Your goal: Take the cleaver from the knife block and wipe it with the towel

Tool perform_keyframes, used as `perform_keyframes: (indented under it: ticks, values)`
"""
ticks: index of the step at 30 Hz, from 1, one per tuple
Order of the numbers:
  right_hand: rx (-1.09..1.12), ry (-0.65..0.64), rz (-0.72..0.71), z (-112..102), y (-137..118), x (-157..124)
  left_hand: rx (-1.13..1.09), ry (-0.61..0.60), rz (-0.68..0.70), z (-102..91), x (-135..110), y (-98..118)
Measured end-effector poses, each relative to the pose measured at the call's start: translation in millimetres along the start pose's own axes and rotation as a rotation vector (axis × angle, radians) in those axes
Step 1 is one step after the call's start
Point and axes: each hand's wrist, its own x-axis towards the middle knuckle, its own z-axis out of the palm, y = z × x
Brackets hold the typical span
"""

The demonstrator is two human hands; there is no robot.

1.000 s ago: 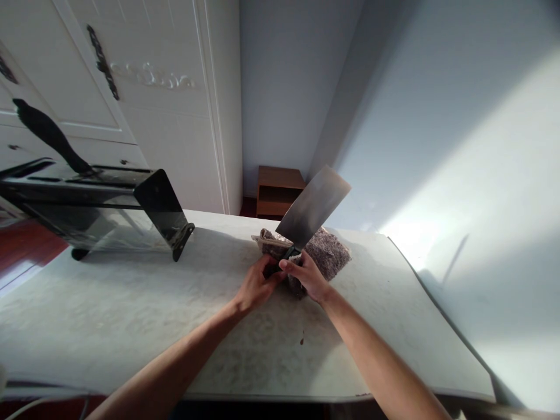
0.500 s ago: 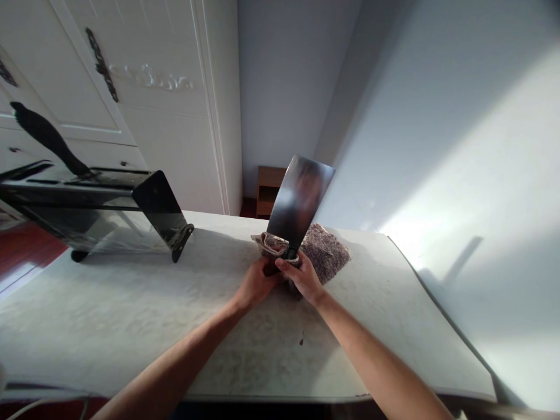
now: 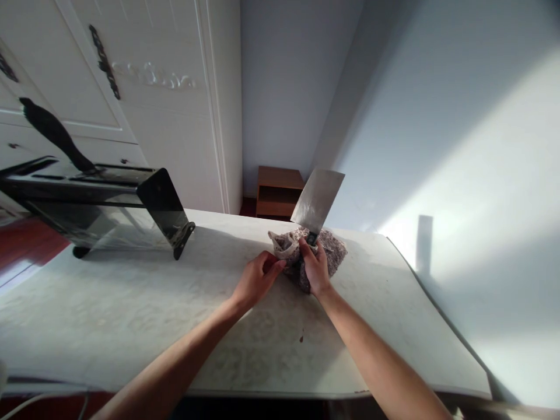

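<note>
A cleaver (image 3: 318, 200) with a broad steel blade stands blade-up over a mottled grey cloth (image 3: 330, 255) on the white table (image 3: 131, 315). My right hand (image 3: 315, 268) is closed round the cleaver's dark handle, with cloth bunched under it. My left hand (image 3: 256, 280) sits just left of it, fingers curled and pinching the folded edge of the cloth (image 3: 285, 248). The handle is mostly hidden by my fingers and the cloth.
A black knife rack with a clear panel (image 3: 100, 204) stands at the back left of the table, a dark handle (image 3: 52, 133) sticking up from it. White cabinet doors (image 3: 144, 93) and a small brown shelf (image 3: 277, 192) lie behind. A wall runs along the right.
The cleaver has shifted right and a little farther from me, its blade turning to show its flat face. My right hand moved with it; my left hand drew apart from the right.
</note>
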Motion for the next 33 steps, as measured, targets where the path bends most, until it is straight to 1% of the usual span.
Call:
perform_keyframes:
  ticks: [4, 7, 12, 17, 19, 21, 23, 26, 28, 33]
  values:
    - [-0.004, 0.104, 0.023, 0, -3, 3, 0.137, -0.076, 0.121, 0.4, -5, 6]
    - [0.001, 0.138, 0.010, 0, -4, 4, 0.208, -0.126, 0.178, 1.8, -8, 7]
    - [-0.004, 0.140, -0.006, 3, -9, 2, 0.223, -0.141, 0.212, 3.5, -10, 6]
    - [0.017, 0.158, -0.001, 5, -10, 1, 0.204, -0.242, 0.261, 5.5, -16, 10]
    - [0.027, 0.146, -0.011, 5, -9, -1, 0.205, -0.247, 0.264, 6.9, -17, 11]
    - [0.017, 0.124, -0.039, 5, -7, -3, 0.204, -0.215, 0.243, 8.6, -18, 11]
    - [-0.026, 0.097, -0.080, 5, -5, -5, 0.166, -0.174, 0.177, 10.1, -17, 10]
    - [-0.109, 0.071, -0.139, 7, -2, -8, 0.030, -0.092, 0.048, 12.3, -12, 6]
    - [-0.147, 0.056, -0.183, 8, -1, -10, -0.046, -0.048, -0.007, 13.6, -9, 3]
    - [-0.202, -0.009, -0.286, 11, -1, -15, -0.140, -0.014, -0.052, 16.5, -5, -1]
